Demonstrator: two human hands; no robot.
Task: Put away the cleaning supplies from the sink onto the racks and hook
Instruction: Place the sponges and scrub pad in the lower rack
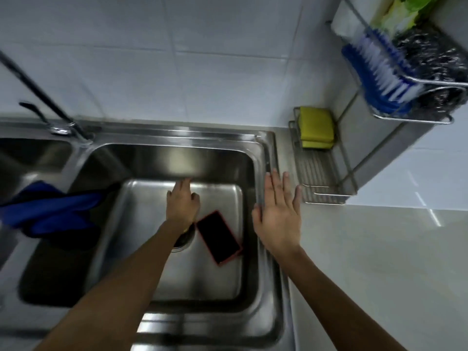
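Note:
My left hand (182,201) reaches down into the steel sink basin (177,274), fingers apart and holding nothing, just left of a flat red-edged black object (218,238) lying on the basin floor. My right hand (278,214) hovers open over the sink's right rim. A blue cloth (50,211) drapes over the divider at the left. The lower wire rack (319,173) on the counter holds yellow sponges (315,127). The upper rack (415,117) holds a blue-and-white brush (379,72) and dark steel wool (430,54).
A black faucet (43,92) rises at the back left between two basins. White tiled wall (177,59) stands behind. A pale countertop (379,262) spreads to the right. Green and white packaging (405,11) sits above the upper rack. The drain (183,239) lies under my left wrist.

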